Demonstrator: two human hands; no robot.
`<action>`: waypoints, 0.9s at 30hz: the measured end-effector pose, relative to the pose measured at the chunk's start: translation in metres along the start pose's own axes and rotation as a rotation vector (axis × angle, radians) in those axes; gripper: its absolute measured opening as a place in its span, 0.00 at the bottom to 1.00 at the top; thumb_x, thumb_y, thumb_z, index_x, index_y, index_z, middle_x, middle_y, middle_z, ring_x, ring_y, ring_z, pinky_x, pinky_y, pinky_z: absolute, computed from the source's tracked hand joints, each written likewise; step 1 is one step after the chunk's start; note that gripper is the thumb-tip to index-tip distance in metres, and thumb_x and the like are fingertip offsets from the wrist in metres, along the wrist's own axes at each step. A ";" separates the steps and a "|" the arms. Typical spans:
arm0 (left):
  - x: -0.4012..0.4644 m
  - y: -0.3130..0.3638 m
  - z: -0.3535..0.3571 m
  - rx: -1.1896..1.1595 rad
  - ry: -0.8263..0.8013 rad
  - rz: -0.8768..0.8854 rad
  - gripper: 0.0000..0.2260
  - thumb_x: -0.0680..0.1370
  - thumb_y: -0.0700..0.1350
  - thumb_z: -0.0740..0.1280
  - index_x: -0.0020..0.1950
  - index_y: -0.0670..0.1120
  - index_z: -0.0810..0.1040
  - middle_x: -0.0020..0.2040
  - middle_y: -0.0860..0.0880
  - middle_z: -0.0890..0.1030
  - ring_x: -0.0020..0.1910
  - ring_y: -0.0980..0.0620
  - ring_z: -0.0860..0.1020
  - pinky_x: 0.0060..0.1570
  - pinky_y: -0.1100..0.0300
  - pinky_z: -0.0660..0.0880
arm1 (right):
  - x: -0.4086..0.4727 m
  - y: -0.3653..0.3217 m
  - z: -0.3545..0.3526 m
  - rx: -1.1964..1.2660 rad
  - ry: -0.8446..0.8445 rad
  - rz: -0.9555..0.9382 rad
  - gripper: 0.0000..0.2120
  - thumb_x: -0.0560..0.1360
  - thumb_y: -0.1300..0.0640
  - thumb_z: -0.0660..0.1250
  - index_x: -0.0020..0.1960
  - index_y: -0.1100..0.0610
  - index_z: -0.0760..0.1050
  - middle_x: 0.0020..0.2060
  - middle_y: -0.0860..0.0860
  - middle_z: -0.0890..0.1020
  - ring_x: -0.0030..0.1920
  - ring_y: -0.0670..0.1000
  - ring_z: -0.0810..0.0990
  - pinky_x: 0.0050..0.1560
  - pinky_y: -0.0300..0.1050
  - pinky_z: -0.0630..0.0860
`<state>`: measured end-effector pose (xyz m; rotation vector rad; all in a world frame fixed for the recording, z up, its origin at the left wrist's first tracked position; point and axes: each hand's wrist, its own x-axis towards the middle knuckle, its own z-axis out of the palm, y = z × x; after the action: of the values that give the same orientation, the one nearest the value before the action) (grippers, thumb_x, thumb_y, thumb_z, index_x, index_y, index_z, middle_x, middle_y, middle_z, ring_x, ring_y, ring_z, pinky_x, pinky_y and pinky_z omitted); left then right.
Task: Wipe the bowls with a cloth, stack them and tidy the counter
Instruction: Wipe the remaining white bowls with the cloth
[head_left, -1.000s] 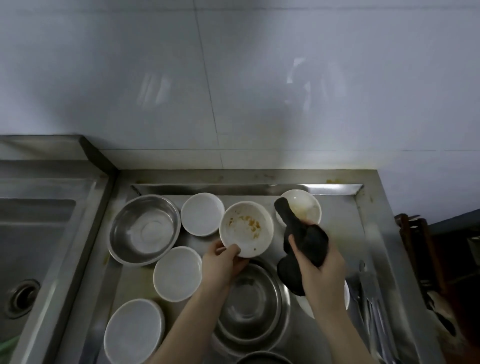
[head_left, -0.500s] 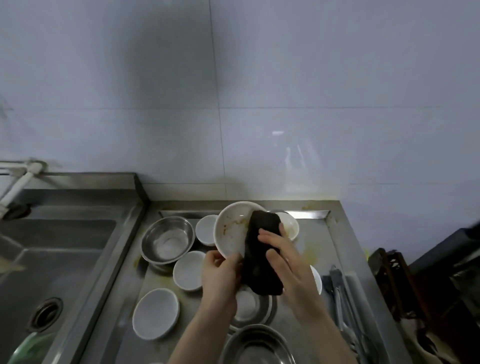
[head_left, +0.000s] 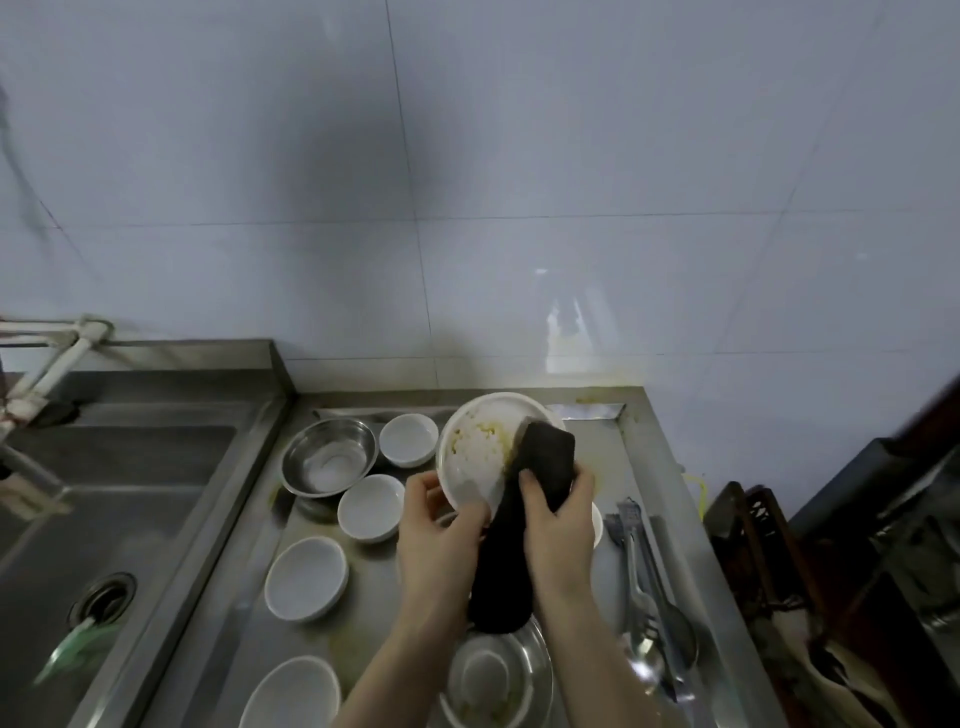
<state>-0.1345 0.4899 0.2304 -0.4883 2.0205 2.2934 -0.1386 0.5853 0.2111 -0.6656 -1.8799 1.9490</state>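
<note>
Since half a second ago, my right hand (head_left: 558, 512) slid the gripped cloth (head_left: 540, 467) rightward, uncovering crumbs; my left hand (head_left: 441, 519) grips the tilted bowl (head_left: 475, 449) steady.

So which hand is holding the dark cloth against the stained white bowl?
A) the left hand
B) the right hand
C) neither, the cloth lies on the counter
B: the right hand grips the dark cloth and presses it onto the yellow-stained white bowl, while the left hand holds that bowl's lower rim, tilted up above the steel counter.
</note>
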 end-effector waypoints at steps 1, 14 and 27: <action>-0.005 -0.001 -0.001 0.028 -0.004 0.018 0.17 0.67 0.44 0.71 0.55 0.55 0.76 0.49 0.51 0.84 0.43 0.48 0.85 0.43 0.49 0.82 | 0.000 -0.001 -0.003 -0.034 0.007 0.002 0.14 0.77 0.58 0.68 0.60 0.53 0.68 0.50 0.50 0.80 0.53 0.52 0.80 0.48 0.33 0.77; -0.001 0.026 -0.030 0.111 -0.173 -0.013 0.20 0.75 0.29 0.64 0.60 0.48 0.79 0.50 0.43 0.84 0.45 0.45 0.86 0.38 0.55 0.82 | 0.027 -0.025 -0.020 -0.656 0.037 -0.499 0.16 0.72 0.51 0.72 0.59 0.46 0.75 0.48 0.45 0.78 0.45 0.49 0.77 0.36 0.42 0.68; 0.036 0.035 -0.051 0.413 -0.305 0.072 0.22 0.75 0.32 0.65 0.62 0.54 0.79 0.50 0.52 0.83 0.45 0.51 0.85 0.38 0.55 0.84 | 0.041 -0.044 0.006 -0.870 -0.050 -0.690 0.12 0.69 0.55 0.73 0.48 0.50 0.72 0.37 0.43 0.75 0.35 0.48 0.71 0.29 0.38 0.62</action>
<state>-0.1669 0.4291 0.2490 -0.0376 2.2831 1.7678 -0.1788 0.6057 0.2511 -0.1039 -2.5140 0.6995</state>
